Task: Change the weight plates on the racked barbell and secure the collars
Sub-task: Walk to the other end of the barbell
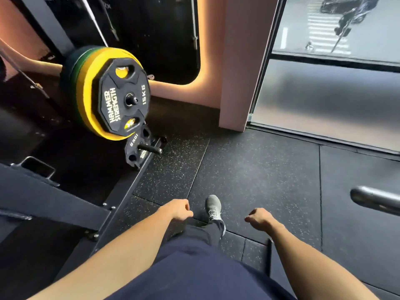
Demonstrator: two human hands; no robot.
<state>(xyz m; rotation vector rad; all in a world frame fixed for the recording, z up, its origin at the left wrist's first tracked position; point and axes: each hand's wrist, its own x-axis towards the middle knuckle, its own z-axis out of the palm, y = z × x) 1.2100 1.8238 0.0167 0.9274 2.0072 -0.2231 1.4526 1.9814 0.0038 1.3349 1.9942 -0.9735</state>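
Note:
A black 15 kg Hammer Strength plate (pixel 122 97) hangs outermost on a storage peg (pixel 131 100), in front of a yellow plate (pixel 91 109) and green plates (pixel 73 68). Below it a small black 10 kg plate (pixel 135 146) sits on a lower peg (pixel 150 148). My left hand (pixel 178 210) and my right hand (pixel 258 217) hang low over the floor with fingers loosely curled, holding nothing, well short of the plates. A bare steel barbell sleeve end (pixel 374 199) pokes in at the right edge. No collar is visible.
Black rack frame and base rail (pixel 129 180) run along the left. My grey shoe (pixel 213 207) stands on the speckled rubber floor (pixel 259 169). A pink wall column (pixel 236 83) and a frosted glass panel (pixel 324 98) stand ahead and to the right.

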